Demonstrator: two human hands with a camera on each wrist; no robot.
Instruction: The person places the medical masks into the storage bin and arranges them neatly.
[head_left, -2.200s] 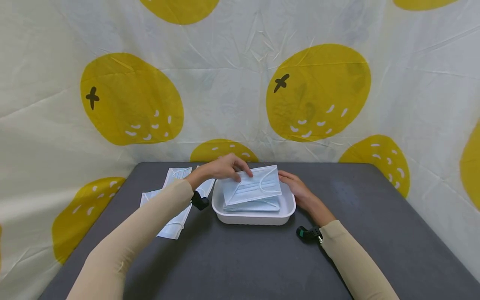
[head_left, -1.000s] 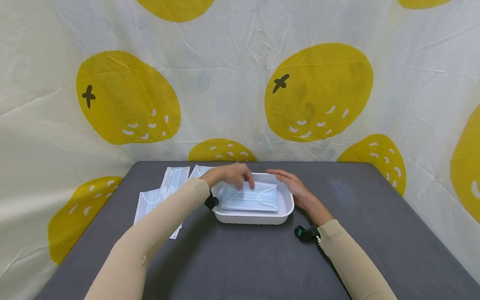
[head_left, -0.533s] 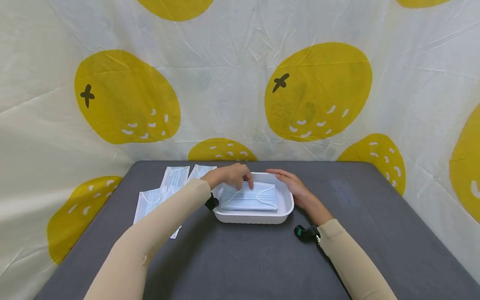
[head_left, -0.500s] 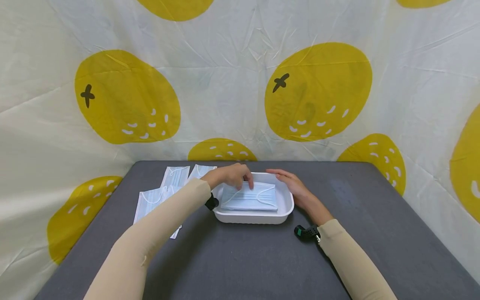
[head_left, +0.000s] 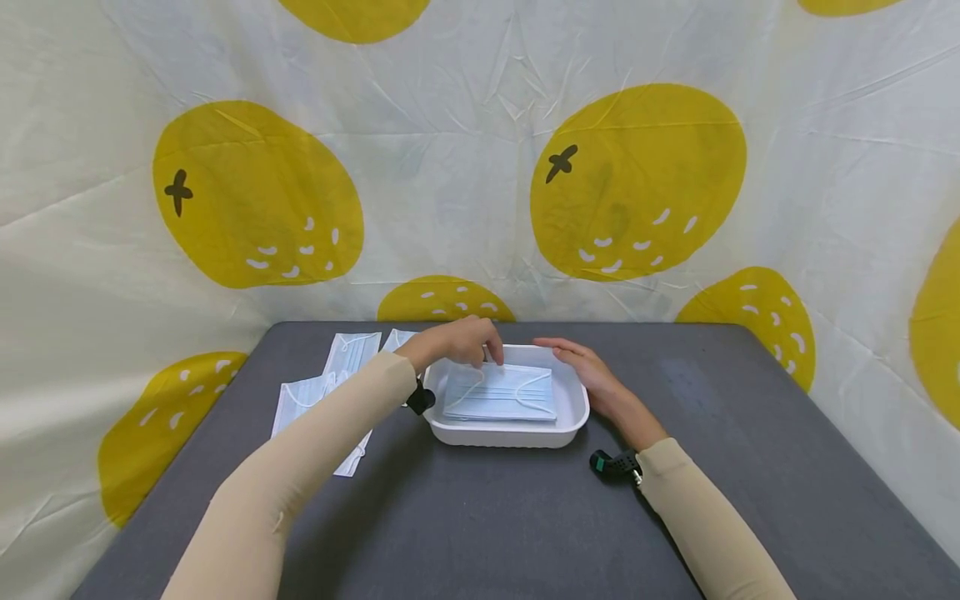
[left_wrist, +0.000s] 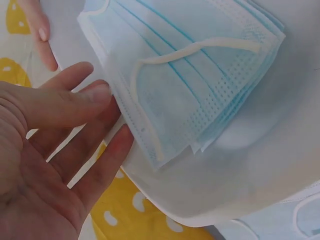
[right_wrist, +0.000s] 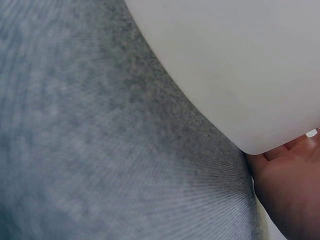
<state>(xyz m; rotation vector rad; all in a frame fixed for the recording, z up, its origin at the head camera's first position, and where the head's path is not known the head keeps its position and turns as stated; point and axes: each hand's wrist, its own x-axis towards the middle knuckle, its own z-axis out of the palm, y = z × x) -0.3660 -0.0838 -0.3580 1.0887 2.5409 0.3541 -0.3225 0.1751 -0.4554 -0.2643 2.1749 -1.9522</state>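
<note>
A stack of light blue pleated face masks (head_left: pixel 498 396) with white ear loops lies in a white plastic tray (head_left: pixel 506 437). My left hand (head_left: pixel 459 340) is over the tray's back left rim. In the left wrist view, the left hand (left_wrist: pixel 65 125) has loosely bent fingers right at the edge of the top mask (left_wrist: pixel 170 75), with the thumb apart from the other fingertips. My right hand (head_left: pixel 592 379) rests along the tray's right side, fingers extended over the back right corner. The right wrist view shows the right hand (right_wrist: pixel 290 180) against the tray's outer wall (right_wrist: pixel 240 75).
More face masks (head_left: pixel 351 354) lie loosely spread on the dark grey table (head_left: pixel 487 525), left of the tray and partly hidden by the left sleeve. Behind the table hangs a white cloth (head_left: pixel 450 192) with yellow fruit shapes.
The left hand lowered a tilted mask onto the stack in the tray, stayed there, and has now let go and drawn slightly up and back. The right hand has stayed at the tray's side.
</note>
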